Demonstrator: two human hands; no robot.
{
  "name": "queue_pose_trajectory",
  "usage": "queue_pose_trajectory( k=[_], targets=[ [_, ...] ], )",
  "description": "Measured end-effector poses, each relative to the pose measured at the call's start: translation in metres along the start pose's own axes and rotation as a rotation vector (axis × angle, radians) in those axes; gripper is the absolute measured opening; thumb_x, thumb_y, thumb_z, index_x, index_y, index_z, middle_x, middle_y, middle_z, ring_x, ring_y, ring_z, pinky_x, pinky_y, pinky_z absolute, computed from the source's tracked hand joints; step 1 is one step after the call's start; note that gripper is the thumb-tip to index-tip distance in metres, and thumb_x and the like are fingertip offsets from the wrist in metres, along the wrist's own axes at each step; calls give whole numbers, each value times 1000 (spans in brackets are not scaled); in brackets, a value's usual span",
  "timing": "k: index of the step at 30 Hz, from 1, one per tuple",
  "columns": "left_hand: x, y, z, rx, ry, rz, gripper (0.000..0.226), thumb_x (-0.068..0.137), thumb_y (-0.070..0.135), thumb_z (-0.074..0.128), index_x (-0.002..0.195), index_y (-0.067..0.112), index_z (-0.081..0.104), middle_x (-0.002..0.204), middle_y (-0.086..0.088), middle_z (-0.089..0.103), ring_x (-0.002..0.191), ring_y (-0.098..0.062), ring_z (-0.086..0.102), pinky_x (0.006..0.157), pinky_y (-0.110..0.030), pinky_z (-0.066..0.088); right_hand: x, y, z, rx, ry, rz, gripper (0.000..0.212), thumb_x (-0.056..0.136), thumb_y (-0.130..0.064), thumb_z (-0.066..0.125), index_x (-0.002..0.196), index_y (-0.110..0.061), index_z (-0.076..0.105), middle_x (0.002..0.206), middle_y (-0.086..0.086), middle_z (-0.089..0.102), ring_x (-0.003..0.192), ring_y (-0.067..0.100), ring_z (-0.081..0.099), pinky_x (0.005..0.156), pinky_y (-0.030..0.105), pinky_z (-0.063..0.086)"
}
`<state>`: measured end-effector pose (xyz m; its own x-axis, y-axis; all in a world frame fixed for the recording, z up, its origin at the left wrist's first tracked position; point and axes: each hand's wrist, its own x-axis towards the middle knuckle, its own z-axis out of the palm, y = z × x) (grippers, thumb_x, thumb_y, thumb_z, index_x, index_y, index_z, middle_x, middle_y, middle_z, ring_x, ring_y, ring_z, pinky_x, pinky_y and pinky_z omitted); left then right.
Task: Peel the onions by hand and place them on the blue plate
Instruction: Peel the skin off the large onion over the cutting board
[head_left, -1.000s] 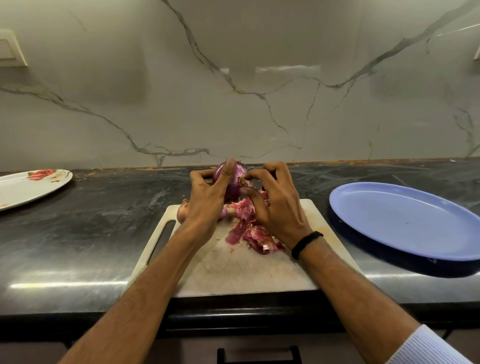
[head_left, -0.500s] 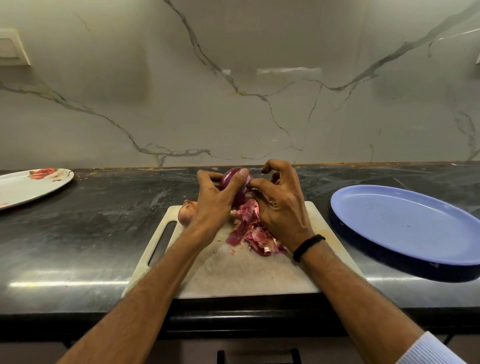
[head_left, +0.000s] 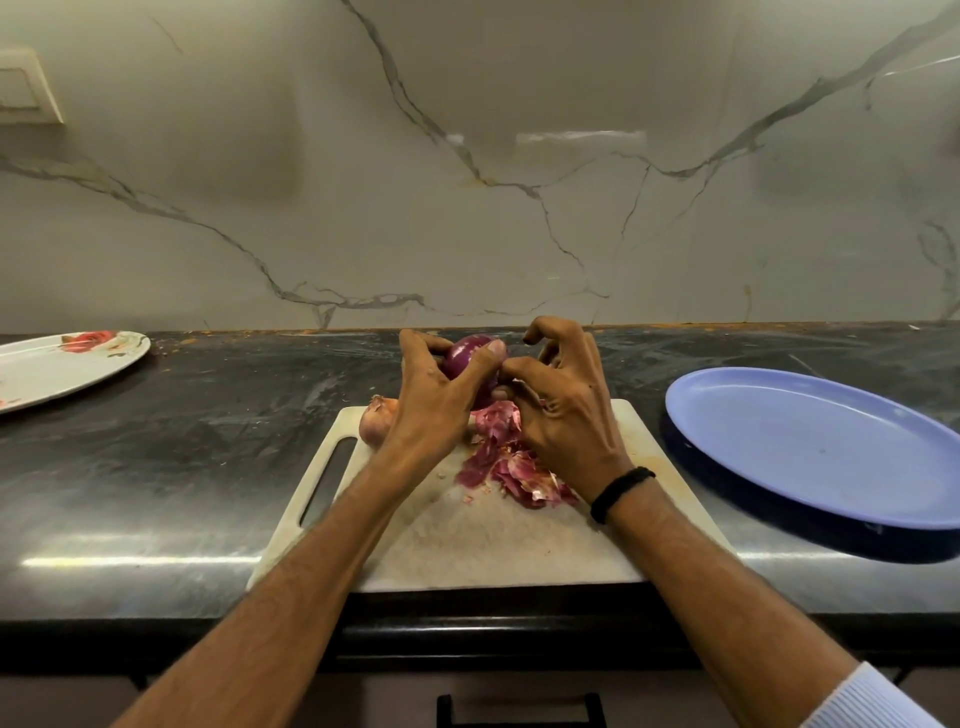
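My left hand grips a shiny purple onion above the far edge of the white cutting board, thumb across its front. My right hand is against the onion's right side, thumb and forefinger pinching at its skin. A second onion, still in its pale skin, lies on the board's far left corner, partly hidden by my left wrist. A heap of reddish peels lies on the board below my hands. The blue plate sits to the right with nothing on it.
A white plate with a red pattern sits at the far left of the dark counter. A marble wall rises behind the counter. The counter's front edge runs just below the board, with a drawer handle underneath.
The onion has been turned in my left hand, and both hands have sunk slightly toward the board. My right fingers have shifted from the onion's top to its lower right side.
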<state>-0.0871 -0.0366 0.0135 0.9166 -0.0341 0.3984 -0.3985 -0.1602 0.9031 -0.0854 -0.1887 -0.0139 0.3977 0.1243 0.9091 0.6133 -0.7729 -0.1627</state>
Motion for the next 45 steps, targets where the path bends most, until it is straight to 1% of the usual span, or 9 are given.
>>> queue_pose_trajectory(
  k=[2,7,13,20,27,32,36,38,45],
  targets=[
    [-1,1,0,3,-12,-7,71,75,61,65,122,18,34,122,-8,49,106,-21,64,76,-31,62,-1,0,0,-4,0,-6,8,85,-7,75,92,-9,74,119,14,53,99,18,46,80,9,34],
    [0,3,-1,-106,15,-42,50,97,40,61,127,12,34,116,-6,52,90,-12,65,56,-14,53,-2,-2,2,-14,11,-44,15,85,-7,75,100,-8,73,115,15,54,100,18,47,82,8,34],
    [-1,7,2,-219,58,-149,49,98,45,59,128,13,37,112,-5,56,86,-10,66,52,-15,52,-2,-3,4,41,15,-10,14,91,-4,66,105,-2,69,104,11,54,93,20,53,76,27,50],
    [3,5,-2,-265,71,-170,43,98,52,53,123,21,38,116,-4,55,108,-28,67,50,-18,53,5,6,-3,-11,267,169,19,88,14,55,97,0,63,96,11,59,90,7,48,82,7,38],
    [5,1,1,-316,32,-124,31,103,44,49,118,17,43,107,-6,58,109,-35,67,48,-15,49,4,1,0,22,147,130,28,92,-7,62,119,-1,61,107,9,61,94,7,50,84,7,38],
    [6,0,0,-311,20,-123,31,103,48,48,113,19,47,96,-3,60,84,-23,65,49,-27,45,2,-3,3,114,25,127,41,95,-30,61,127,-5,57,114,8,60,96,8,52,81,17,44],
    [8,-2,-3,-382,-26,-149,46,97,60,52,114,17,50,101,-25,63,65,-20,61,49,-28,42,0,-6,3,169,-109,101,64,87,-43,67,138,-12,44,122,8,50,101,10,50,82,7,40],
    [8,-2,-4,-398,-29,-158,54,93,64,54,116,15,50,102,-30,63,61,-21,60,49,-29,43,0,-8,4,161,-110,69,60,86,-37,68,135,-11,44,120,9,49,99,9,48,80,5,40],
    [9,0,-3,-438,27,-211,57,88,68,56,110,16,47,102,-20,59,59,-19,57,43,-27,47,0,-6,3,108,101,-66,5,89,0,67,92,2,64,90,11,59,82,14,50,74,15,43]
  ],
)
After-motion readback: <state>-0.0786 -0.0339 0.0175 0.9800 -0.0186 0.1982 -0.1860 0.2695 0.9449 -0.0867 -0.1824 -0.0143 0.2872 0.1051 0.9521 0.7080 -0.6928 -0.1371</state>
